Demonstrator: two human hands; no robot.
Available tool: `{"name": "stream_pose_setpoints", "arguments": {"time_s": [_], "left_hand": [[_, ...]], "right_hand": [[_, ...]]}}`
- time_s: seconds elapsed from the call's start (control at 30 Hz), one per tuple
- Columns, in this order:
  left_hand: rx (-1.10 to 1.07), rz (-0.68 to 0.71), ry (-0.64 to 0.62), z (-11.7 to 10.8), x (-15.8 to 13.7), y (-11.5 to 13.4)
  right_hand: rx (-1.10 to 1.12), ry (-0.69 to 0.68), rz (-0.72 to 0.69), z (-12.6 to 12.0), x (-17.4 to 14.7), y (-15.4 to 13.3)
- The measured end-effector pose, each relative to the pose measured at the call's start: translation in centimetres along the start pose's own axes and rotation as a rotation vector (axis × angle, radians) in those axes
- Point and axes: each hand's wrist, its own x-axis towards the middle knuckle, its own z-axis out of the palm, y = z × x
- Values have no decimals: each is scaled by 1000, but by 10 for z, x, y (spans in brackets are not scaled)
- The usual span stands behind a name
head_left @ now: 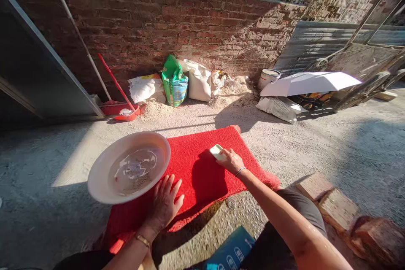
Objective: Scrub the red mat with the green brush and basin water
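A red, short-piled mat (186, 152) lies spread out in front of me. My right hand (231, 161) is closed around a pale green oblong block (218, 152), which looks like a scrubbing brush. Its underside is hidden against the right half of the mat. My left hand (166, 202) rests on the mat's near left part, fingers stretched out and nothing in them. Just beyond those fingers, a wide whitish basin (98, 179) of water stands partly over the mat's left end.
Bricks (338, 206) lie at right by my knee, and a blue printed box (229, 251) is below me. Along the brick wall (190, 21) are filled sacks (200, 82), a red dustpan (128, 114), a bucket (268, 78) and a white umbrella (310, 83).
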Motion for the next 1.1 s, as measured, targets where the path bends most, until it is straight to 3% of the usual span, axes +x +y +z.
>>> {"name": "stream_pose_setpoints", "arguments": {"time_s": [0.13, 0.23, 0.33, 0.53, 0.63, 0.73, 0.9, 0.97, 1.03, 1.1], "left_hand": [[-26, -23, 15, 4, -2, 4], [-50, -50, 20, 4, -1, 7], [-57, -66, 26, 3, 0, 9], [-43, -38, 24, 0, 0, 8], [-41, -30, 25, -1, 0, 7], [-40, -34, 16, -1, 0, 8], [-36, -56, 16, 1, -1, 11], [-44, -61, 29, 1, -1, 12], [-49, -60, 43, 0, -1, 12], [-50, -52, 49, -1, 0, 12]], "right_hand": [[-28, 75, 357, -36, -6, 88], [-56, 136, 431, -48, -2, 101], [-20, 154, 282, -37, 15, 50], [9, 11, -109, 13, 53, -121], [-1, -35, -202, 29, 60, -157], [-30, -51, -157, 24, 62, -130], [-73, 14, 175, -26, 68, -15], [-80, 52, 315, -45, 72, 17], [-77, 82, 349, -53, 76, 23], [-54, 104, 286, -49, 79, 1]]}}
